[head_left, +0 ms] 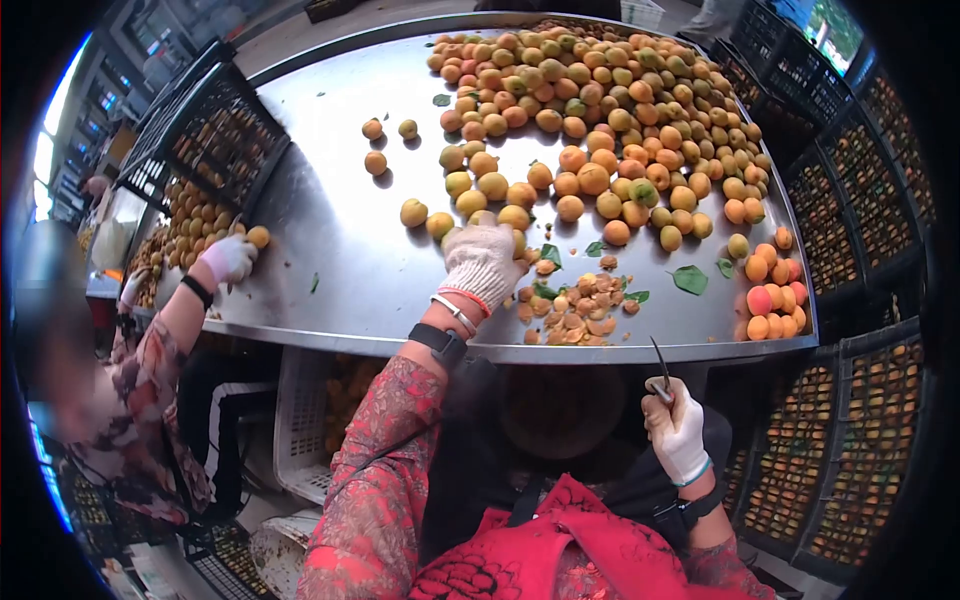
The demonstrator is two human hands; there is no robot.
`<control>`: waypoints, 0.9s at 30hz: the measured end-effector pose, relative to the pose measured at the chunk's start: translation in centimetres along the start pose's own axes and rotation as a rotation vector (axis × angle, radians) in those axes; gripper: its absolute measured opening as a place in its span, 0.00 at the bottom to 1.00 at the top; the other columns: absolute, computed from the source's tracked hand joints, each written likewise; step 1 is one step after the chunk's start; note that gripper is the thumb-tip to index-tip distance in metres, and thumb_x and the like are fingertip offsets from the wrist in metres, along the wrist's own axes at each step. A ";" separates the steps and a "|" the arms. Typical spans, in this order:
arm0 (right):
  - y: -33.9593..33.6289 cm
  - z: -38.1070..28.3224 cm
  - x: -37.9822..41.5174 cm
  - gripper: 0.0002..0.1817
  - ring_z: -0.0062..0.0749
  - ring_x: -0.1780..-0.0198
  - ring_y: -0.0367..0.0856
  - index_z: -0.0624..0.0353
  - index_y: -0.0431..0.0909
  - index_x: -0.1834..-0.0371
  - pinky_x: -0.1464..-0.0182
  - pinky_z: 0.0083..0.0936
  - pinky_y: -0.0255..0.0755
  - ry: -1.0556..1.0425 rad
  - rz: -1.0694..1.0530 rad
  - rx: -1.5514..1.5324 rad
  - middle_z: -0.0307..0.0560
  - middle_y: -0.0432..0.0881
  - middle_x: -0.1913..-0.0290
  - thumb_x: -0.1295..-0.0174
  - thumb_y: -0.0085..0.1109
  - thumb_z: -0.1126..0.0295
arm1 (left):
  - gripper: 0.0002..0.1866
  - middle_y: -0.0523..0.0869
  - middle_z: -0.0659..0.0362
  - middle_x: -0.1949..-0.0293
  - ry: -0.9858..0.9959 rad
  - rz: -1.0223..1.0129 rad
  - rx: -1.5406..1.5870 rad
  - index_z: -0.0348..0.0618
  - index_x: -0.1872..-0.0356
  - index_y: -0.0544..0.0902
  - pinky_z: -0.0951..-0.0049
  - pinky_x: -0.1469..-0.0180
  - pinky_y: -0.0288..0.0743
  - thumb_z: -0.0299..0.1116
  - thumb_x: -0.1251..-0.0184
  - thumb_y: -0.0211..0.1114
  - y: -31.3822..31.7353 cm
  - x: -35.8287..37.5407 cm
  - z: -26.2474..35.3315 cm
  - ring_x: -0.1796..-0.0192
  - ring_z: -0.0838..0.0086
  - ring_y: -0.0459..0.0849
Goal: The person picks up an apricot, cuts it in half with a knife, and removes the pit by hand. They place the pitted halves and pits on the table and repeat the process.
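My left hand (485, 262), in a white knit glove, reaches onto the metal table (350, 280) at the near edge of the apricots. Its fingers curl down around an apricot (483, 217), mostly hidden under the glove. More apricots (491, 186) lie just beyond it. Beside that hand is a small heap of apricot pits (580, 308) with scraps of flesh and green leaves. My right hand (678, 432), also gloved, is closed round a small knife (661, 365), held in front of the table edge with the blade pointing up.
A large apricot pile (640, 100) covers the far right. Several redder apricots (775, 295) sit at the right corner. Black crates of fruit (830, 440) stack along the right. At left, a co-worker's gloved hand (230, 258) works by a tipped black crate (215, 130). A white crate (300, 440) stands below.
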State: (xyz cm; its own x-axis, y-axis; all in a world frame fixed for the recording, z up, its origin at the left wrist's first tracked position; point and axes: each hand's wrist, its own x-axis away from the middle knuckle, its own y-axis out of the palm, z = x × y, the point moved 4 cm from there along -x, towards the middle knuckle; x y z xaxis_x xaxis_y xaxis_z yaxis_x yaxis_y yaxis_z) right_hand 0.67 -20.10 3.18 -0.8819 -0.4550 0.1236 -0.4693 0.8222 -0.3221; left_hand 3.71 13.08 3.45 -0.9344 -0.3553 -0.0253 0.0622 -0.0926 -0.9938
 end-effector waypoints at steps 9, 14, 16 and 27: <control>-0.7 0.6 -0.4 0.13 0.23 0.75 0.76 0.66 0.76 0.54 0.69 0.21 0.72 -0.133 -0.039 0.060 0.43 0.75 0.75 0.35 0.65 0.69 | 0.28 0.82 0.53 0.54 -0.128 -0.058 -0.166 0.42 0.53 0.82 0.60 0.54 0.77 0.54 0.46 0.72 3.7 -2.7 0.7 0.53 0.61 0.85; -1.1 0.4 -0.2 0.14 0.16 0.77 0.72 0.65 0.75 0.54 0.73 0.16 0.68 -0.009 -0.064 -0.209 0.37 0.75 0.75 0.31 0.61 0.64 | 0.27 0.81 0.51 0.53 -0.119 0.014 -0.035 0.43 0.54 0.81 0.59 0.53 0.76 0.51 0.48 0.74 2.3 -1.3 1.0 0.54 0.60 0.85; -1.0 0.0 -0.3 0.15 0.13 0.76 0.70 0.64 0.74 0.53 0.74 0.14 0.66 0.044 -0.066 -0.260 0.34 0.75 0.75 0.29 0.58 0.61 | 0.26 0.81 0.52 0.54 0.021 -0.001 -0.069 0.46 0.53 0.80 0.58 0.52 0.75 0.48 0.50 0.75 2.4 -0.2 1.7 0.53 0.60 0.84; 0.1 -1.2 0.8 0.28 0.18 0.83 0.68 0.66 0.72 0.49 0.79 0.17 0.61 -0.098 -0.100 -0.294 0.40 0.72 0.82 0.26 0.48 0.46 | 0.23 0.80 0.56 0.52 -0.013 -0.038 1.611 0.37 0.47 0.72 0.72 0.45 0.78 0.18 0.44 0.68 -1.4 7.4 3.7 0.48 0.74 0.80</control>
State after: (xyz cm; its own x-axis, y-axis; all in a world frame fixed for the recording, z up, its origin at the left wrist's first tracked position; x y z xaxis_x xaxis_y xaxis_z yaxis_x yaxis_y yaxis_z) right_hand -0.08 -19.98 4.40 -0.8292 -0.5571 0.0453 -0.5585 0.8291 -0.0263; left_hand -1.97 7.20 5.08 -0.9415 -0.3369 0.0049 0.3339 -0.9309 0.1481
